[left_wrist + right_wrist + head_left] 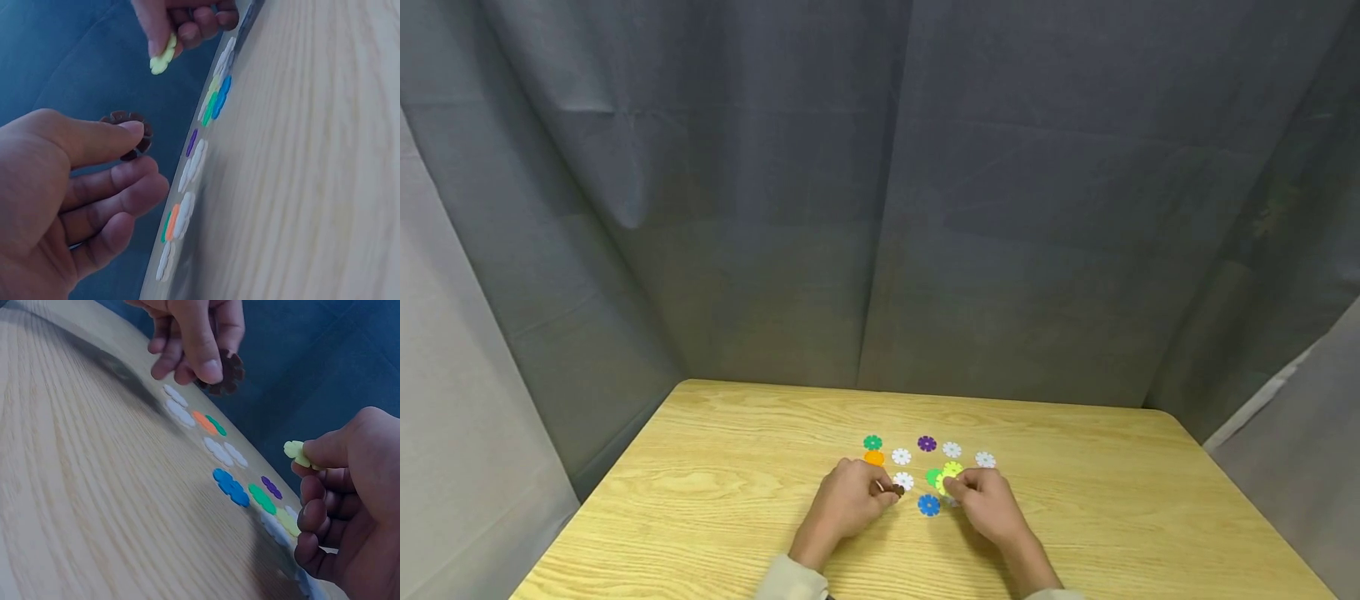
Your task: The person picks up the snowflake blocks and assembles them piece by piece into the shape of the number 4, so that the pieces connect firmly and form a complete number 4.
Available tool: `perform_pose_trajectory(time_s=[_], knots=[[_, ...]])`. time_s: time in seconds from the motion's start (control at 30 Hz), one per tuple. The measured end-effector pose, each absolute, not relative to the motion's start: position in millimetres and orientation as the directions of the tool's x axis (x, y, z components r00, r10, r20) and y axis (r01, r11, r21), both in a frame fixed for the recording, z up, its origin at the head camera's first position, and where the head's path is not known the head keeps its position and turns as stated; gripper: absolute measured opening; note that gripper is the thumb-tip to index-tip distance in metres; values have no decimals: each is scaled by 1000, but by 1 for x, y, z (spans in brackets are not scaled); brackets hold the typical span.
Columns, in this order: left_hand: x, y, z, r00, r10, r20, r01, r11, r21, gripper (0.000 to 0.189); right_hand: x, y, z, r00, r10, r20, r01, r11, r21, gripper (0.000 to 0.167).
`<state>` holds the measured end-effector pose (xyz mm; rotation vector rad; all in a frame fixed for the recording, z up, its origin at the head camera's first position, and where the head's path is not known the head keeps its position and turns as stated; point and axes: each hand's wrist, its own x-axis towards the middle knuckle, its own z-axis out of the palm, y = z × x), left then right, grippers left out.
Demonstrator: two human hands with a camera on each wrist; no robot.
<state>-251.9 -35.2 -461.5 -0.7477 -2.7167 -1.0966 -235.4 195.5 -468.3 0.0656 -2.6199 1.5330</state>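
My left hand (848,500) pinches a brown notched plastic disc (145,142) between thumb and index finger. In the left wrist view its other fingers curl loosely under the disc. A pale yellow notched disc (294,450) is pinched by my right hand (992,506), its thumb lying across the piece. Both discs are held up above the table, apart from each other. Between the hands a blue disc (928,505) lies flat, with a light green disc (261,499) behind it. A white disc (903,481) lies just beyond the left fingertips.
The wooden table (700,467) also bears a dark green disc (872,442), an orange disc (874,457), a purple disc (927,443), another yellow disc (287,521) and several white ones, grouped around the hands. Grey curtains (775,208) hang behind the table and at its sides.
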Motion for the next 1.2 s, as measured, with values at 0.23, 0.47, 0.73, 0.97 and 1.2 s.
perform_pose_trajectory(time_s=[0.23, 0.47, 0.73, 0.97, 1.2], knots=[[-250, -30, -460, -869, 403, 288, 491, 621, 611, 5, -236, 187, -469, -994, 23, 104, -82, 459, -885, 34], [-251, -28, -459, -863, 414, 291, 500, 613, 612, 5, -235, 178, -469, -993, 48, 105, -74, 427, -901, 34], [-250, -25, -462, -851, 426, 306, 521, 617, 590, 6, -232, 169, -467, -996, 22, 83, -68, 392, -918, 40], [-250, -23, -462, -844, 438, 310, 533, 615, 581, 4, -232, 168, -467, -999, 0, 52, -48, 372, -927, 38], [-250, -21, -465, -845, 439, 307, 531, 615, 583, 5, -232, 167, -472, -999, -8, 53, -52, 384, -922, 38]])
